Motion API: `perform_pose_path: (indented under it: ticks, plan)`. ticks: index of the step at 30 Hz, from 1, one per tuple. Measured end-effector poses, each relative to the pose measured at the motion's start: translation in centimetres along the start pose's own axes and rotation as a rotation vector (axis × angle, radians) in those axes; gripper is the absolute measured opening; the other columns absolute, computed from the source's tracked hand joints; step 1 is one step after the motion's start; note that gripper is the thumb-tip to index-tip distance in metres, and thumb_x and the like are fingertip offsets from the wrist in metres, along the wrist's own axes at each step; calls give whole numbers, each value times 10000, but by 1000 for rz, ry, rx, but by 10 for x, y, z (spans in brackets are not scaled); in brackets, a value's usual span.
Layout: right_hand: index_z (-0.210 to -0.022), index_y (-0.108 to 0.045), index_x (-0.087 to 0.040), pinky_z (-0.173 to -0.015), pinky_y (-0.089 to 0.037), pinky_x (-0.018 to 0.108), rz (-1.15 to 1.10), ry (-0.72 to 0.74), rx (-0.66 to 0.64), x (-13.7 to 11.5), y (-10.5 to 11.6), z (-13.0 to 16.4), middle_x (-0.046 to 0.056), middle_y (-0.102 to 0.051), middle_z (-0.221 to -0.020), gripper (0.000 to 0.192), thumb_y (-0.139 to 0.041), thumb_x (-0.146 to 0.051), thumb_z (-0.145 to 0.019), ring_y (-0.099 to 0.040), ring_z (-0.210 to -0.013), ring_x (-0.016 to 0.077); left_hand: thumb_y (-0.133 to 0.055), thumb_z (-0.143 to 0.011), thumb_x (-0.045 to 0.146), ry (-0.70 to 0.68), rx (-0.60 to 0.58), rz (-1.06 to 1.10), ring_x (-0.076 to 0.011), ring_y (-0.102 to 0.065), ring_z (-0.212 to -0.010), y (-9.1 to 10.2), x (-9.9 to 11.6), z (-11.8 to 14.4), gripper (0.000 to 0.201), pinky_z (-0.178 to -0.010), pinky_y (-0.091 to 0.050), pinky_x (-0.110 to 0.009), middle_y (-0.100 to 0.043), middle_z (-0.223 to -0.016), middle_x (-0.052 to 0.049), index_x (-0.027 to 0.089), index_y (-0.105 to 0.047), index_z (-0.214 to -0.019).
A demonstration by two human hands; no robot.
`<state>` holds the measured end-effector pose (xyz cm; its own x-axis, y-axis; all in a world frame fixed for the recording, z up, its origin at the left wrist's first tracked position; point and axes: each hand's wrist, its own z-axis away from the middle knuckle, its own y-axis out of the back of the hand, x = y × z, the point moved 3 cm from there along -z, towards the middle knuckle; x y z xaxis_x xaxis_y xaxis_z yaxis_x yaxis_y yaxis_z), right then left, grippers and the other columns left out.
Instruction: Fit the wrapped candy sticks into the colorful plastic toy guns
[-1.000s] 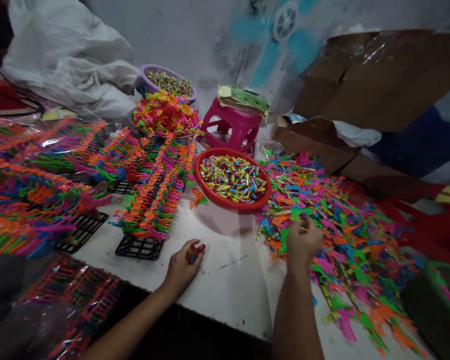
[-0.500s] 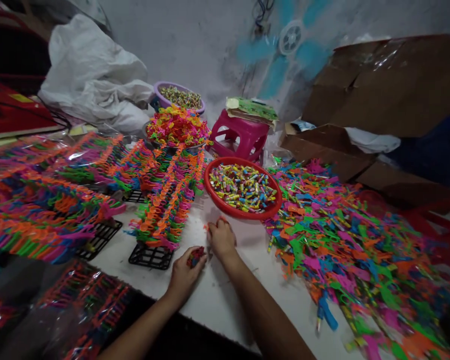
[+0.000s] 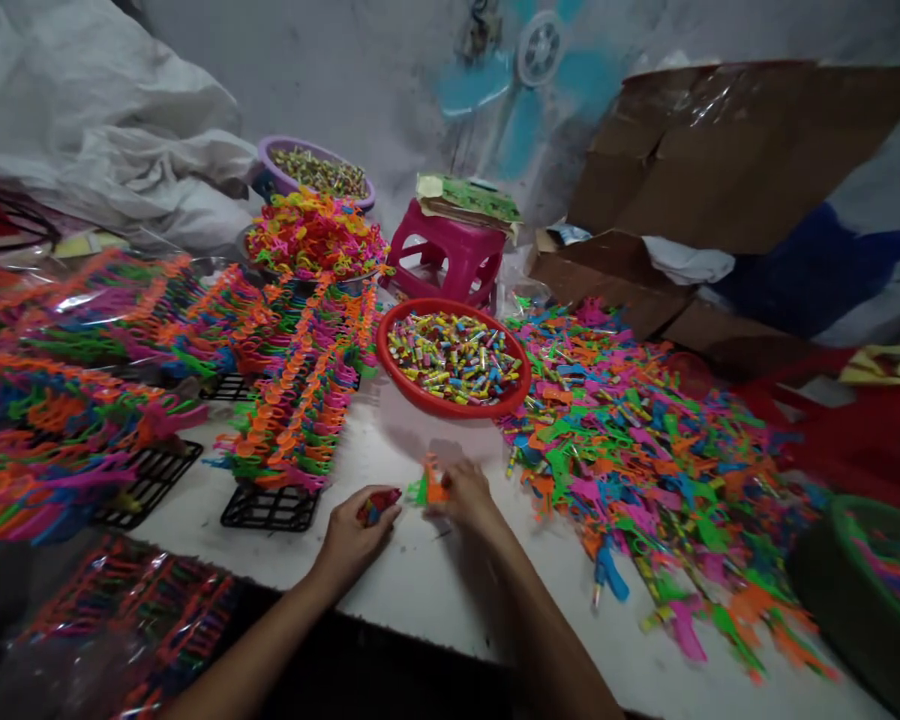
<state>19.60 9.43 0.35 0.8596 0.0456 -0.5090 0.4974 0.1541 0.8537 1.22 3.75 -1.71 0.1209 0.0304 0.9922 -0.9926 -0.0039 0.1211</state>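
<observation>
The red bowl [image 3: 454,352] of small coloured tubes stands on the white worktop [image 3: 435,580], and both hands work just in front of it. The left hand [image 3: 354,530] rests on the worktop with its grip closed around a few small tubes [image 3: 375,503]; only their ends show between the fingers. The right hand [image 3: 465,495] pinches an orange and green plastic toy piece [image 3: 429,490] between thumb and fingertips, close beside the left hand. The view is blurred here, so perhaps it is two pieces, I cannot tell. To the right of the bowl lies the big loose heap of coloured pieces [image 3: 645,450]; to its left stand the filled rows on black racks [image 3: 292,400]. It seems the step in hand is joining one tube to the piece. The next move needs the two hands brought together and the tube lined up carefully with the piece.
</observation>
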Motion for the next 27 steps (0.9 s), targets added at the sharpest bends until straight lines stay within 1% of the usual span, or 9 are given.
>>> perform_pose_path:
  ticks: [2, 5, 7, 11, 14, 16, 21, 25, 27]
  plan:
    - [-637, -539, -167, -603, -394, 264, -293, -68, 13, -2, -9, 7, 5, -550, -642, 286, -685, -397, -552, -506, -643, 152, -606, -685, 344, 103, -34, 91, -140, -585, -608, -3, -2, 4, 298, -551, -481, -241, -643, -788, -41, 153, -602, -914]
    - [-656, -452, -185, -443, -330, 217, -777, -121, 10, -14, -17, 26, -55, -442, -495, 327, -520, -503, -694, -400, -432, 92, -639, -661, 327, 206, -60, 223, -99, -540, -502, -11, 2, 11, 349, -483, -469, -228, -617, -762, -18, 150, -579, -955]
    - [-630, -412, -193, -410, -299, 214, -909, -126, 14, -24, -19, 40, -65, -392, -449, 368, -410, -536, -763, -357, -387, 84, -657, -646, 310, 232, -71, 269, -91, -537, -506, -17, 10, 13, 326, -487, -468, -220, -610, -748, -10, 147, -589, -919]
    - [-591, -383, -195, -434, -292, 210, -837, -68, 76, -33, -15, 56, -57, -369, -488, 387, -371, -517, -806, -358, -438, 83, -675, -635, 291, 230, -113, 338, -84, -536, -494, -23, 27, 13, 275, -488, -460, -208, -593, -666, 10, 138, -603, -852]
    - [-598, -387, -192, -458, -286, 211, -749, 0, 85, -31, -10, 59, -53, -363, -514, 371, -356, -481, -829, -351, -476, 86, -682, -635, 291, 241, -190, 408, -87, -551, -459, -25, 36, 14, 320, -468, -449, -211, -604, -681, 5, 136, -587, -898]
    - [-594, -380, -191, -463, -276, 213, -722, 32, 87, -31, -6, 60, -54, -349, -512, 369, -339, -460, -843, -336, -478, 85, -682, -637, 298, 255, -203, 415, -91, -563, -451, -25, 39, 15, 344, -450, -433, -203, -619, -710, -11, 132, -574, -919]
    - [-570, -347, -191, -455, -250, 214, -677, 80, 95, -38, 2, 63, -59, -320, -495, 371, -326, -429, -854, -305, -460, 78, -659, -661, 312, 228, -177, 342, -84, -554, -444, -23, 44, 15, 315, -449, -418, -193, -621, -702, -13, 129, -572, -903]
    - [-576, -358, -190, -472, -262, 214, -619, 107, 115, -43, 7, 66, -53, -340, -499, 352, -325, -403, -855, -325, -471, 82, -631, -680, 319, 160, -237, 201, -73, -492, -419, -22, 43, 17, 260, -431, -411, -189, -562, -586, 24, 130, -595, -855]
    - [-577, -361, -191, -474, -266, 213, -591, 98, 141, -44, 5, 69, -49, -343, -501, 345, -321, -394, -853, -332, -478, 86, -620, -687, 323, 115, -276, 102, -73, -472, -421, -21, 41, 19, 251, -423, -406, -183, -548, -571, 29, 140, -609, -859]
